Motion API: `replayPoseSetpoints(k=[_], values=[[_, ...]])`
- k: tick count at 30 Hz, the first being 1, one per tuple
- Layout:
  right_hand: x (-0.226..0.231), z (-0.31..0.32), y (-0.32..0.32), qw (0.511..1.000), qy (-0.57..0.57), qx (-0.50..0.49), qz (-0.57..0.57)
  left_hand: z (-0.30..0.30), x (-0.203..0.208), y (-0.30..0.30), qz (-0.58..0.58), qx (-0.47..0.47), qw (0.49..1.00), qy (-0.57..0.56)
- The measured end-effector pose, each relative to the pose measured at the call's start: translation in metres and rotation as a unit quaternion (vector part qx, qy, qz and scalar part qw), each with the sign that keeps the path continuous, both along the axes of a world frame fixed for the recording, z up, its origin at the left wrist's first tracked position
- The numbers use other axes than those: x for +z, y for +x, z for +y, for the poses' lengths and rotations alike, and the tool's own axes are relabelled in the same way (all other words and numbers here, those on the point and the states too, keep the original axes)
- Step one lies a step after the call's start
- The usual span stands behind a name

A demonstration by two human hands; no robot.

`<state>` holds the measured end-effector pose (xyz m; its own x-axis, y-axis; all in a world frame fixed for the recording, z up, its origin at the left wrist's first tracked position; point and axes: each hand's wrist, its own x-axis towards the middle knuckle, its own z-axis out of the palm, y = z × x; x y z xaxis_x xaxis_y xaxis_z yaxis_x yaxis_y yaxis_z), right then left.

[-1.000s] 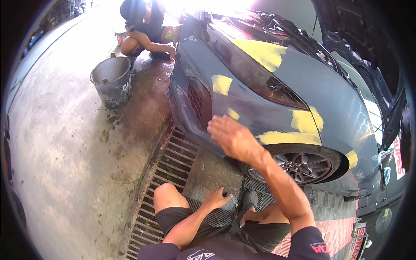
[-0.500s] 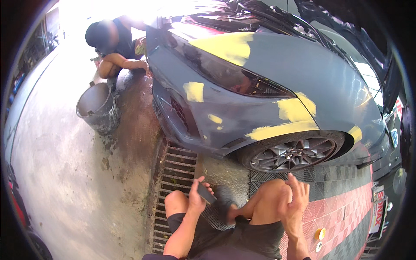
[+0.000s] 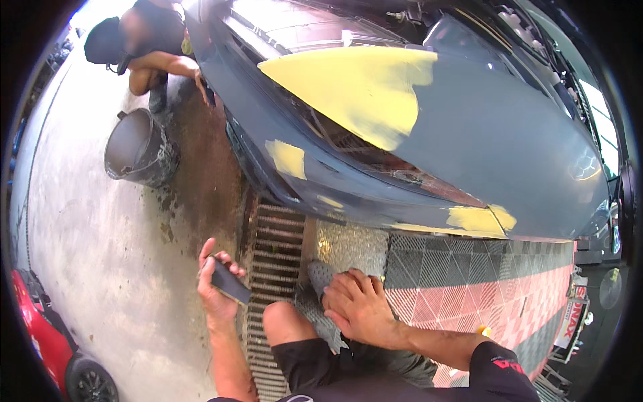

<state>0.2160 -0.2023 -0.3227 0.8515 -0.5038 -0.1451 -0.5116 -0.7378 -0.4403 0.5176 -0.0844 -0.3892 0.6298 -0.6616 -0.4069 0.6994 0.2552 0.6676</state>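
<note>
Grey car body (image 3: 469, 134) with yellow filler patches is looming above you. Your right hand (image 3: 358, 308) is resting on knee, fingers loosely spread. Your left hand (image 3: 218, 288) is gripping dark sanding block (image 3: 229, 285), fingers wrapped round it, beside floor drain grate (image 3: 271, 248).

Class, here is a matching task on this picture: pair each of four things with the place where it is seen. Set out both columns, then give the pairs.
Things
1. dark flat block
2. grey bucket
3. right hand
4. big yellow patch

Places
A. on the car's grey body panel
B. on the wet concrete beside the crouching person
C. in the left hand, next to the drain grate
D. resting by the person's own knee

Pairs: 1-C, 2-B, 3-D, 4-A
</note>
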Motion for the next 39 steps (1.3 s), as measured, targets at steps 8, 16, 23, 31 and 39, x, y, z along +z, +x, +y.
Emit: replayPoseSetpoints(k=[8,16,23,31,39], values=[[0.037,0.022,-0.005,0.992,0.071,0.012,0.101,-0.017,0.078,-0.106,0.092,-0.104,0.981,0.135],[0.031,0.068,-0.031,0.987,0.079,-0.014,0.142,0.051,0.202,-0.163,0.119,-0.183,0.945,0.245],[0.039,0.069,-0.022,0.935,0.216,-0.283,0.002,0.152,0.254,-0.167,0.096,-0.152,0.931,0.317],[0.047,0.094,0.016,0.914,0.194,-0.350,0.063,0.221,0.252,-0.145,0.144,-0.237,0.915,0.292],[0.038,0.221,0.006,0.910,0.156,-0.385,-0.006,0.340,0.212,-0.090,0.108,-0.275,0.921,0.254]])
